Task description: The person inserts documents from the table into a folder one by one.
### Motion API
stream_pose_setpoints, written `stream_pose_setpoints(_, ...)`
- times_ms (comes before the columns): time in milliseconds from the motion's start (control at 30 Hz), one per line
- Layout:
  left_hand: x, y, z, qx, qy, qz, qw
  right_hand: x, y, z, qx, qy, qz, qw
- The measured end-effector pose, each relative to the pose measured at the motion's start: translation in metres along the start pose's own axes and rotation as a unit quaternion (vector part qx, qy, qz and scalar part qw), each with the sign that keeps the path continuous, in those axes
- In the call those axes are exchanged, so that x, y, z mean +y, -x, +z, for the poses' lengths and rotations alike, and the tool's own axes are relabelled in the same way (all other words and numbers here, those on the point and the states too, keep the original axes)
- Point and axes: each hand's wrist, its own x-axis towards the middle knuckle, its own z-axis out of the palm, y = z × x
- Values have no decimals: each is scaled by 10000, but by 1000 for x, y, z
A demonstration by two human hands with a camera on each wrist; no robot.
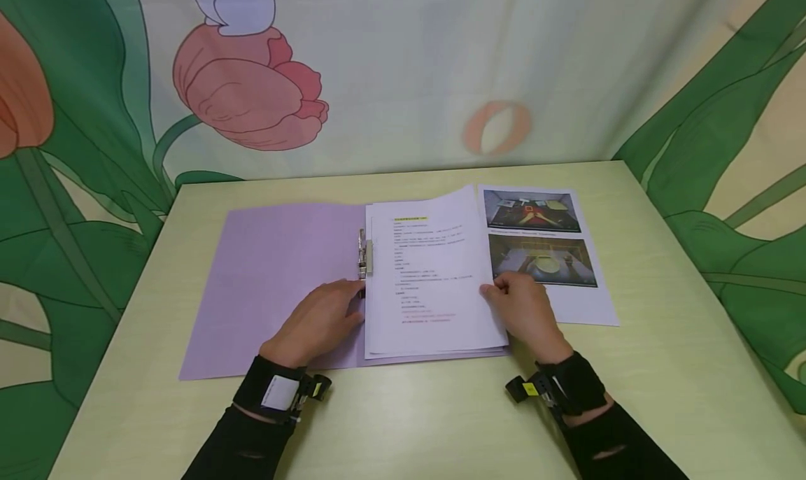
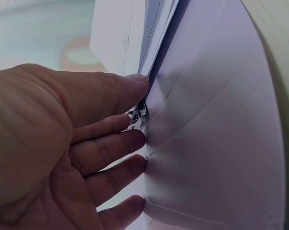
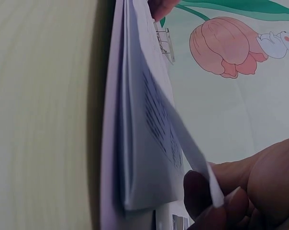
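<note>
A purple folder (image 1: 277, 270) lies spread on the table, with printed sheets (image 1: 434, 270) on its right half beside a metal clip (image 1: 362, 252) at the spine. My left hand (image 1: 321, 319) rests on the folder just below that clip. In the left wrist view its fingertips (image 2: 137, 165) touch the purple cover, the thumb right by the paper edges. With thumb and fingers, my right hand (image 1: 525, 308) pinches the right edge of the top printed sheet. That sheet (image 3: 192, 151) bends up from the stack in the right wrist view.
A loose white page with two colour photos (image 1: 544, 210) lies to the right of the folder, partly under my right hand. Pale wood table (image 1: 403, 424) surrounds the folder. Behind the far edge hangs a curtain (image 1: 403, 81) with flower and leaf prints.
</note>
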Motion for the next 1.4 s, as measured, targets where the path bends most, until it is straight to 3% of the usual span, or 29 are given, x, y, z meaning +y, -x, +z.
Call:
stream_pose_setpoints(1100, 3, -1, -2, 22, -42, 0, 10000, -7, -3, 3, -272, 74, 80, 9996)
stream_pose_setpoints(1400, 3, -2, -1, -23, -65, -44, 10000, -4, 0, -7, -78, 613, -10, 9981)
